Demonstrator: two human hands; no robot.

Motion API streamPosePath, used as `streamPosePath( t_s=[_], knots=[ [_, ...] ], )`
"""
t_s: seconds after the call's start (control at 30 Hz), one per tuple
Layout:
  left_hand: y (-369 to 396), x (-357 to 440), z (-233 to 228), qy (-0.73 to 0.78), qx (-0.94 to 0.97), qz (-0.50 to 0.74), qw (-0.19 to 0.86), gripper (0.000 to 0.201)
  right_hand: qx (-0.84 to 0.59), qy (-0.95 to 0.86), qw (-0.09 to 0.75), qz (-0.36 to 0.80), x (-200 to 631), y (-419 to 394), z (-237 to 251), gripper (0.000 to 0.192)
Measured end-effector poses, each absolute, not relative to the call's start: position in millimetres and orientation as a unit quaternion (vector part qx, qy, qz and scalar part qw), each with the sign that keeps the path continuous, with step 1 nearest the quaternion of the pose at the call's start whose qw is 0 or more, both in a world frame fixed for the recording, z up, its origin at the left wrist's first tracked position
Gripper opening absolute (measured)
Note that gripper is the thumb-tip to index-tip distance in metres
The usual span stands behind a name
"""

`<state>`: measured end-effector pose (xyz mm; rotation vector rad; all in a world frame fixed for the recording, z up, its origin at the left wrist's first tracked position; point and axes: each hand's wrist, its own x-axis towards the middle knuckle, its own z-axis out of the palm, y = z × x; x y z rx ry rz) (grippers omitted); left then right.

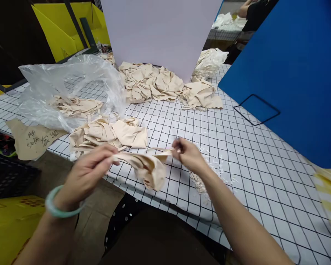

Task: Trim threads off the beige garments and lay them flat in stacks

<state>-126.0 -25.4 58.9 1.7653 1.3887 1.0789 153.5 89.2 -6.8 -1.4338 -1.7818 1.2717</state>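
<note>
Both forearms came in from the bottom edge, and the left hand (86, 173), with a pale green bangle (59, 208) on its wrist, had its fingers (106, 159) pinched on one end of a beige fabric piece (149, 169) while the right hand (189, 154) pinched the other end, so the cloth was stretched between them just over the near edge of the bench (251, 165), with its middle sagging down in a loose fold. That bench had a white cover with a black grid on it. Just behind the left hand sat a small heap of the same beige pieces (107, 134), and left of that a clear plastic bag (68, 92) lay open with more pieces inside. A brown paper scrap with handwriting (33, 138) hung over the bench's left edge; I couldn't read the writing. Further back a bigger pile of beige fabric (165, 86) was spread against a white upright board (160, 33), and a blue board (292, 73) stood on the right. Little white trimmings (212, 165) were scattered just right of the right hand. Another person's arm (246, 7) showed at the top right, well apart from all this
</note>
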Motion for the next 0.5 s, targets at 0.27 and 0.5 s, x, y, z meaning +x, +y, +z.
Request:
streamPosePath(
  t_s=[0.27,0.5],
  knots=[
    [-20,-102,13,0.582,0.716,0.353,0.156,0.021,-0.454,-0.687,0.264,0.502,163,70,-1,0.023],
    [-31,-117,31,0.598,0.682,0.352,0.232,0.023,-0.464,-0.722,0.252,0.448,148,62,-3,0.013]
  ],
)
